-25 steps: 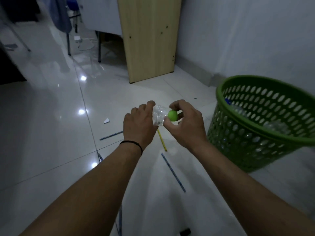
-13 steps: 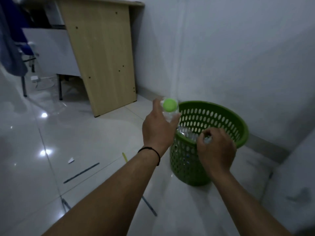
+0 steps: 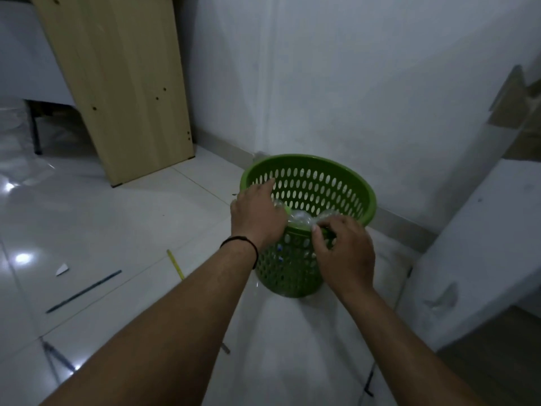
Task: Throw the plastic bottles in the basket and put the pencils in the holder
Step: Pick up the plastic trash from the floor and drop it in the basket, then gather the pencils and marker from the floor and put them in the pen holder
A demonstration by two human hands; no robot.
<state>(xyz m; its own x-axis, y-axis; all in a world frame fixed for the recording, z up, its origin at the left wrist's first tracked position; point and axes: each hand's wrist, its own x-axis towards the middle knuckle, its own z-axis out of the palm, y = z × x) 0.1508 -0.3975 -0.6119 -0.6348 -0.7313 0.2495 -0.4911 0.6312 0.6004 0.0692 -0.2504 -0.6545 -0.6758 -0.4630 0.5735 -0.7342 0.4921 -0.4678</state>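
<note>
A green perforated basket [image 3: 345, 183] stands on the white tiled floor by the wall. A crumpled clear plastic bottle [image 3: 301, 217] with a green cap lies over its near rim, between my hands. My left hand [image 3: 257, 215] is above the rim's left side, fingers stretched out flat over the bottle's cap end. My right hand [image 3: 342, 253] is curled at the near rim and pinches the bottle's other end. More clear plastic shows through the basket's holes. A yellow pencil [image 3: 175, 263] and a dark blue pencil [image 3: 83, 291] lie on the floor to the left. No pencil holder is in view.
A light wooden desk panel [image 3: 126, 83] stands at the back left against the wall. A white block [image 3: 483, 244] rises at the right. More dark pencils [image 3: 58, 357] lie near my arms, and a scrap of white paper [image 3: 62, 270] lies at the left.
The view has closed in on the basket. My left hand brought the green-capped bottle down from upright onto the basket's rim and its fingers have spread. My right hand stays at the rim.
</note>
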